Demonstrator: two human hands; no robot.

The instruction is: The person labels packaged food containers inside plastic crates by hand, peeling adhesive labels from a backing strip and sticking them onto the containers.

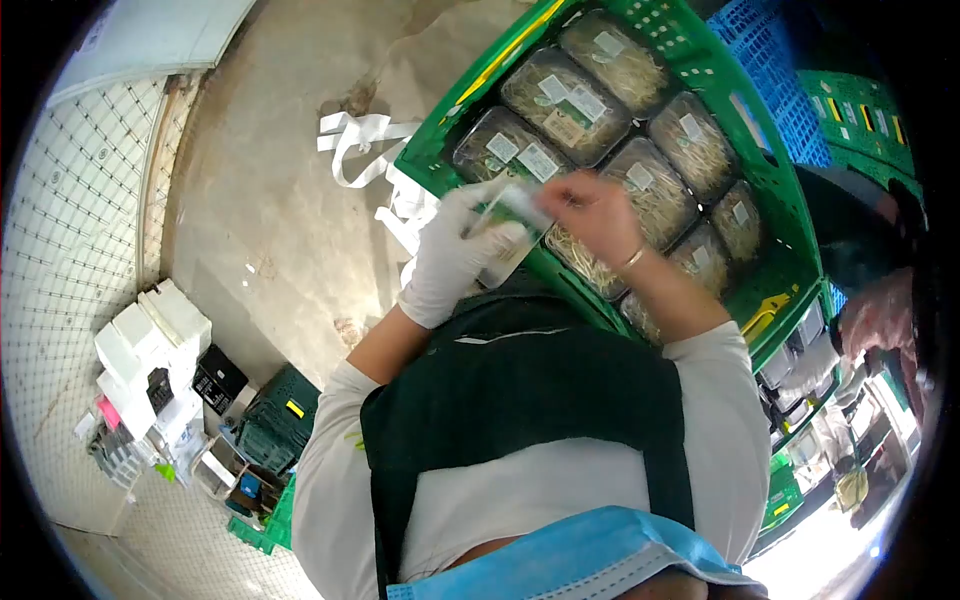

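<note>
My left hand (447, 255), in a white glove, is closed around a small bundle of printed labels (508, 262) in front of my apron. My right hand (603, 218) is bare, its fingers pinched together beside the labels. A pale blurred piece lies between the two hands; motion smear hides what it is. Under and beyond my right hand stands a green crate (800, 215) holding several film-wrapped black trays of sprouts (660, 195). White stickers show on most trays, and one tray (567, 108) also bears a beige label.
White strips (365, 150) lie on the concrete floor left of the crate. Blue crates (760, 75) and green crates (860, 125) stand at right, near another person's gloved hand (808, 370). White boxes (150, 340) and a dark green bin (280, 415) stand at lower left.
</note>
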